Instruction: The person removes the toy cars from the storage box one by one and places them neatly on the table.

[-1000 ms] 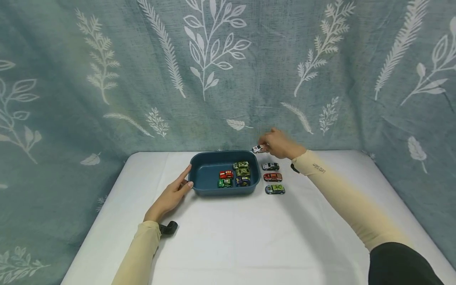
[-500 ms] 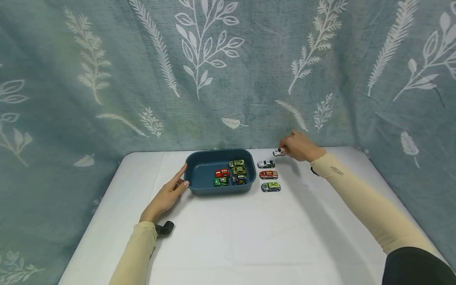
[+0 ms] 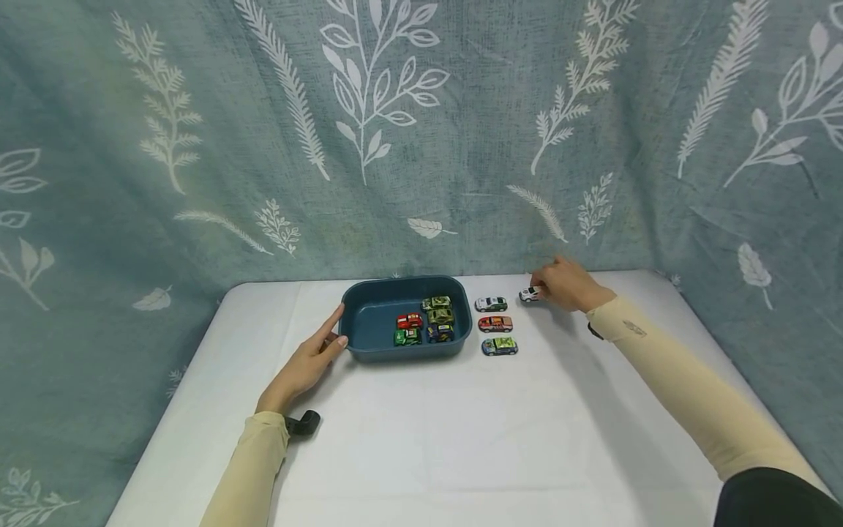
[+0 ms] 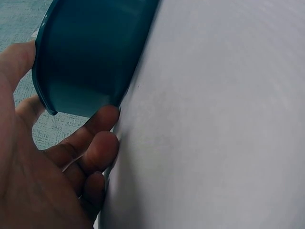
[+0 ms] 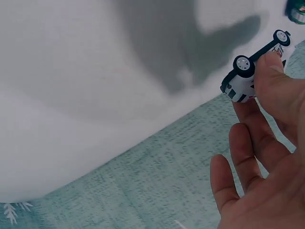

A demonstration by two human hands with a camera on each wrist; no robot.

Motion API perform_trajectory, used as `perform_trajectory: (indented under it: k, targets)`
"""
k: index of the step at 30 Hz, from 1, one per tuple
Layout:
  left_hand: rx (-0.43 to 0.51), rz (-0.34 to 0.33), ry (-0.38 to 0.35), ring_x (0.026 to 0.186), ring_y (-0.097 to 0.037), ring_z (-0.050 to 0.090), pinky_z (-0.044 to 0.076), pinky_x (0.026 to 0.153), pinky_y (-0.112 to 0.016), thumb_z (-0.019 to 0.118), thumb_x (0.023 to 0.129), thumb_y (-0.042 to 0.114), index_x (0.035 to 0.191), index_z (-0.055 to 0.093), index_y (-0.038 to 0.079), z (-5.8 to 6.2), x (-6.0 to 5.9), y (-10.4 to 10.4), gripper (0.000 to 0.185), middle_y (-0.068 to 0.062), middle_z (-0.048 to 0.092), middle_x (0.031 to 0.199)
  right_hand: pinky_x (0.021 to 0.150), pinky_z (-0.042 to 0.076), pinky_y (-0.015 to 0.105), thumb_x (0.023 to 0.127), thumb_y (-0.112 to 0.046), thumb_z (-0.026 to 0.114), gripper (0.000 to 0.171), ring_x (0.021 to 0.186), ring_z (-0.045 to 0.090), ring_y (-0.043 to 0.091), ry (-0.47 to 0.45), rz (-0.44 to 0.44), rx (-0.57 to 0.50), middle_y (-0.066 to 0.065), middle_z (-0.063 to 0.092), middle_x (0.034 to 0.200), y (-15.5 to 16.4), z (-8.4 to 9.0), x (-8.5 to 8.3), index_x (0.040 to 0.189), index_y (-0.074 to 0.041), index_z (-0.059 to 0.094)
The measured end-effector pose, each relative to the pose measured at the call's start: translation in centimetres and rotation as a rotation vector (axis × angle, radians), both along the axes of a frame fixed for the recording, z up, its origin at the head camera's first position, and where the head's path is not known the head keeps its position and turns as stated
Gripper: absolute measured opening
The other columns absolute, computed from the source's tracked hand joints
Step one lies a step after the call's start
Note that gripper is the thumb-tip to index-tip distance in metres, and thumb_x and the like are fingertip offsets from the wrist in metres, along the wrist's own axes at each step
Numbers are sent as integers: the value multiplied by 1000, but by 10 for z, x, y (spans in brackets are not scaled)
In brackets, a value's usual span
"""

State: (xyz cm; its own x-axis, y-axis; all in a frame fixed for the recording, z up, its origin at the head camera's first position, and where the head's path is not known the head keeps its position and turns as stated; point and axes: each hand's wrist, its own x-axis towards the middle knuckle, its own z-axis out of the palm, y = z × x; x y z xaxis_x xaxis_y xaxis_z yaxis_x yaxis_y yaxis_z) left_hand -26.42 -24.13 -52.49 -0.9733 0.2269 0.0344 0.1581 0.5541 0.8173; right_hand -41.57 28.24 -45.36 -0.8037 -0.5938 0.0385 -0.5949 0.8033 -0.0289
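Observation:
In the head view, a white toy car (image 3: pixel 529 294) is pinched between the thumb and fingers of my right hand (image 3: pixel 568 284), just over the table's far right part. The right wrist view shows this toy car (image 5: pixel 244 67) side-on, its dark wheels visible. My left hand (image 3: pixel 304 372) rests against the left end of a dark blue tub (image 3: pixel 402 354), thumb and index finger spread along its outside. Inside the tub lie a red car (image 3: pixel 409 320), a green car (image 3: pixel 407 337), a dark blue car (image 3: pixel 440 334) and two camouflage cars, one the upper camouflage car (image 3: pixel 436 303).
Right of the tub, a column holds a white-and-dark car (image 3: pixel 490 304), a red-orange car (image 3: pixel 495 323) and a blue-green car (image 3: pixel 499 346). A white cloth covers the table (image 3: pixel 421 439). Behind it hangs a leaf-patterned curtain (image 3: pixel 474 219).
My right hand has carried the white toy car rightward from beside the tub's far corner, then lowered it towards the table. The left hand stays at the tub; the head view has shifted slightly.

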Motion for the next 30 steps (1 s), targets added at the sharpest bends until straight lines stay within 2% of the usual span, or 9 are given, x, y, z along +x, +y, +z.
perform_trajectory:
  k: [5,12,17,22,30]
  targets:
    - [-3,-6,4,80,-21,53,44,73,-34,52,113,44,170,19,41,2,2,0,66,-12,61,112,89,48,52,95,-9,81,12,91,68,30,-9,-9,-21,10,80,100,7,-6,-1,106,-6,80]
    - [-18,10,15,81,-22,54,45,75,-36,51,112,48,170,18,44,5,2,0,66,-11,62,113,95,45,52,95,-10,80,14,87,71,27,-22,10,-38,10,80,99,7,-8,-2,107,-4,80]
    - [-15,8,11,81,-22,54,44,75,-36,51,112,47,170,18,44,1,1,-1,66,-12,62,113,97,44,53,95,-11,80,16,91,70,27,-68,-14,-43,10,80,103,7,-10,0,110,-3,80]
    - [-10,5,14,81,-23,54,44,74,-36,50,112,47,170,18,44,-2,0,0,66,-12,62,111,90,46,50,97,-12,79,20,94,67,26,-105,-46,-50,11,79,109,9,-13,2,116,-5,79]
    - [-8,3,-2,81,-23,53,44,75,-38,51,113,45,170,18,44,1,0,1,66,-13,62,112,96,45,54,95,-5,79,26,97,71,32,-78,-2,-56,14,79,111,12,-21,1,121,-3,78]
